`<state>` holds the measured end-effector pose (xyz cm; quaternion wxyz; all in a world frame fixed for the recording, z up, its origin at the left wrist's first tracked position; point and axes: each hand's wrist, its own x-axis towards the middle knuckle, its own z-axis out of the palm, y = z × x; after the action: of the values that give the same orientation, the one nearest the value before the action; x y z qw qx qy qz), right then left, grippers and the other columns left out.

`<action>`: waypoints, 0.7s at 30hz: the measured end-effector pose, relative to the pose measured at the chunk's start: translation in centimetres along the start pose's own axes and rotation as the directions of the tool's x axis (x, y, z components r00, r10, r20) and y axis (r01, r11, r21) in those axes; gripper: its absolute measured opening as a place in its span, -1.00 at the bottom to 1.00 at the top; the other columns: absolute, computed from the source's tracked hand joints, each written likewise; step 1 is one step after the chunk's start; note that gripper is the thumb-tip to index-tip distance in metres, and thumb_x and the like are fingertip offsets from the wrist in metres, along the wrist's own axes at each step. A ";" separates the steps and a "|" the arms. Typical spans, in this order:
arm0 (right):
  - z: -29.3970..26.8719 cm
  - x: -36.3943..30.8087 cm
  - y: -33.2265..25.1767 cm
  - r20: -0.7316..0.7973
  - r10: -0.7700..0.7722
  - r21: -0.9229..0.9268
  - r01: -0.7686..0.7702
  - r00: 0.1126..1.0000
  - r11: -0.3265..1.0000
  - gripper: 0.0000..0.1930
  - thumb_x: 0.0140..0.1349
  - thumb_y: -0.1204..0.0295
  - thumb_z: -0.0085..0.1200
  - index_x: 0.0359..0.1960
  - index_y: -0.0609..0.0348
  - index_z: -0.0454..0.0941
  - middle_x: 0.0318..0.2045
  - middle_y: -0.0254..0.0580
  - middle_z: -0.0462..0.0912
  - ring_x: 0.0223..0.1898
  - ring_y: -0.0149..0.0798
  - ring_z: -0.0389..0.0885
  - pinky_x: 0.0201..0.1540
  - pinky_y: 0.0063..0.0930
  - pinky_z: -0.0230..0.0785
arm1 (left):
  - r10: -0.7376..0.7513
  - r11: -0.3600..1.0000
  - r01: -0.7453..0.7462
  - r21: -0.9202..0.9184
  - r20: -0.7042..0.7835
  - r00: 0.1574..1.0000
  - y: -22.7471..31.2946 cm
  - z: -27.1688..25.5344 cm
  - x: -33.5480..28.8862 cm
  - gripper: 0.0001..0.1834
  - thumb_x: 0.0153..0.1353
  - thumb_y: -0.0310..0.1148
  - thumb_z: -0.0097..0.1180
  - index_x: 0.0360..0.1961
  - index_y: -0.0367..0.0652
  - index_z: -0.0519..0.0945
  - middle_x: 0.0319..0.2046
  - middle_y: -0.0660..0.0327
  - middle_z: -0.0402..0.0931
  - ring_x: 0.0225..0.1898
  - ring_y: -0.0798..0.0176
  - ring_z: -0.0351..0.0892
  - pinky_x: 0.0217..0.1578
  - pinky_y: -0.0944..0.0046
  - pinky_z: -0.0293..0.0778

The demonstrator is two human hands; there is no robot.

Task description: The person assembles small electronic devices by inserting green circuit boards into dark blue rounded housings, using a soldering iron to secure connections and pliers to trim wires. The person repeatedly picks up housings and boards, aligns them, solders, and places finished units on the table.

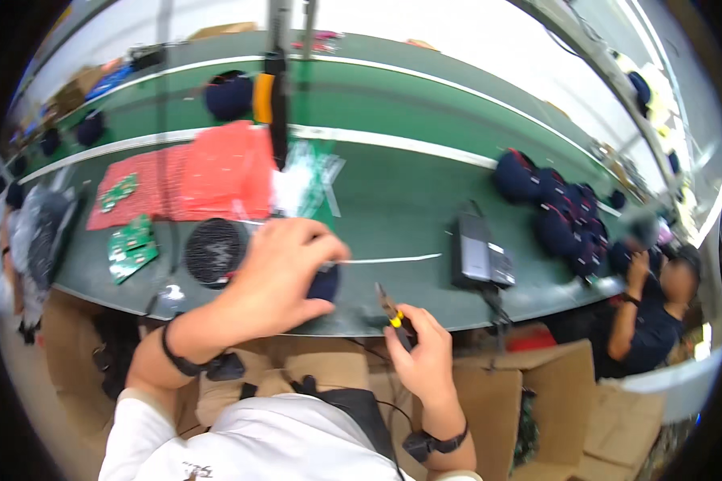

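Observation:
My left hand (pixel 285 268) curves over a dark navy rounded piece (pixel 324 284) at the bench's near edge, its fingers wrapped round it. Most of that piece is hidden under the palm. From beside those fingers a thin white strip, like a cable tie (pixel 397 259), sticks out to the right. In my right hand (pixel 423 350) is a pair of pliers (pixel 390 309) with black and yellow handles, its jaws pointing up and away from me. A round black mesh-faced part (pixel 215 252) lies just left of my left hand.
Red bubble-wrap bags (pixel 225 172) and green circuit boards (pixel 132 247) lie at the left. White strips (pixel 305 180) lie behind my left hand. A grey box-shaped device (pixel 475 248) and several navy round units (pixel 553 204) stand at the right. Open cartons (pixel 529 409) sit below; a co-worker (pixel 654 313) is at far right.

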<state>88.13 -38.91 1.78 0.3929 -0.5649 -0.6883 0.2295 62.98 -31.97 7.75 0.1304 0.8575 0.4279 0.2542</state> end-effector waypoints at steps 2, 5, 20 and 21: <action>1.3 0.6 -0.3 0.025 -0.045 0.002 0.045 0.999 0.999 -0.65 0.10 0.66 0.29 -0.03 0.30 0.62 -0.35 -0.06 0.62 -0.38 -0.15 0.62 -0.25 -0.39 0.51 | -0.012 0.999 0.013 -0.030 0.021 1.000 0.3 -0.1 0.0 -0.33 -0.23 -0.34 0.63 -0.01 0.02 0.58 0.10 0.13 0.48 0.23 -0.08 0.41 0.24 -0.08 0.25; 2.9 2.1 0.0 0.053 -0.160 -0.017 0.161 0.986 0.987 -0.65 0.09 0.67 0.28 -0.03 0.29 0.63 -0.36 -0.06 0.61 -0.38 -0.16 0.62 -0.26 -0.37 0.51 | -0.016 0.999 0.018 -0.051 0.025 1.000 0.1 -0.1 -0.1 -0.33 -0.22 -0.35 0.64 -0.01 0.02 0.58 0.10 0.15 0.47 0.22 -0.06 0.41 0.24 -0.08 0.23; 3.6 3.7 0.9 0.032 -0.236 0.078 0.233 0.971 0.969 -0.60 0.05 0.72 0.27 -0.01 0.33 0.63 -0.32 -0.06 0.63 -0.33 -0.17 0.66 -0.22 -0.42 0.55 | 0.007 0.998 -0.006 -0.056 0.031 0.999 -0.1 0.0 -0.3 -0.36 -0.18 -0.32 0.63 -0.01 0.03 0.58 0.06 0.15 0.47 0.18 -0.03 0.42 0.21 -0.07 0.23; 3.6 3.8 0.9 0.025 -0.239 0.073 0.236 0.971 0.969 -0.60 0.05 0.72 0.27 -0.01 0.33 0.63 -0.32 -0.06 0.63 -0.33 -0.18 0.66 -0.23 -0.42 0.55 | 0.013 0.998 -0.011 -0.059 0.036 0.999 -0.1 0.0 -0.2 -0.36 -0.18 -0.32 0.63 -0.01 0.03 0.58 0.06 0.15 0.47 0.18 -0.03 0.42 0.21 -0.07 0.23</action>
<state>85.60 -34.59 0.11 0.4256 -0.4605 -0.7489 0.2141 62.80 -32.10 7.61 0.1618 0.8603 0.4128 0.2516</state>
